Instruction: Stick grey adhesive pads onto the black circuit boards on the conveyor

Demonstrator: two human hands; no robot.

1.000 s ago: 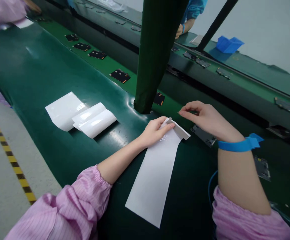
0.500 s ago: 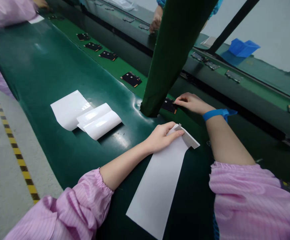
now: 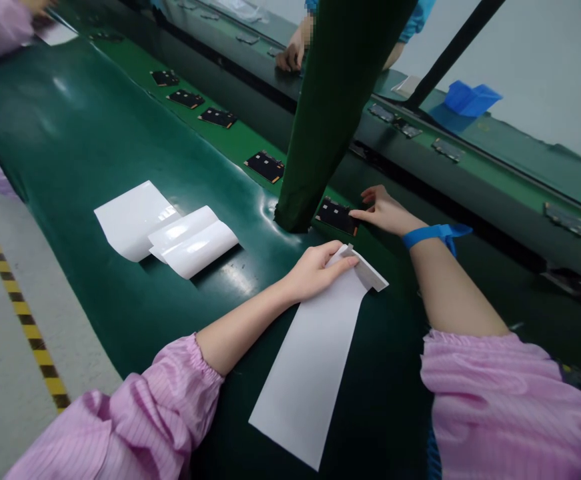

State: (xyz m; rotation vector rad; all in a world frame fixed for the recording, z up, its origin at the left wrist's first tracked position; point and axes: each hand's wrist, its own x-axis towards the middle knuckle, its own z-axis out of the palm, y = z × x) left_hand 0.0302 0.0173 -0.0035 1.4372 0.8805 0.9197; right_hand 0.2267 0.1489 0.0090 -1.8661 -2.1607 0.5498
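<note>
My left hand is closed on the top end of a long white paper sheet, thumb on top. That end is folded over into a narrow grey-white flap. The rest of the sheet slants down toward me over the green mat. My right hand, with a blue band on its wrist, is beside a black circuit board. Its thumb and fingers are apart, a fingertip at the board's right edge; whether it touches is unclear.
A green post rises just behind the board. Several more circuit boards lie along the green strip. Curled white sheets rest at left. Across the divider are a blue tray and a co-worker's hand; another person's pink sleeve is upper left.
My right hand's fingers have spread apart from a pinch at the board's edge, and more of the board shows. My left hand keeps hold of the sheet. The view has shifted slightly.
</note>
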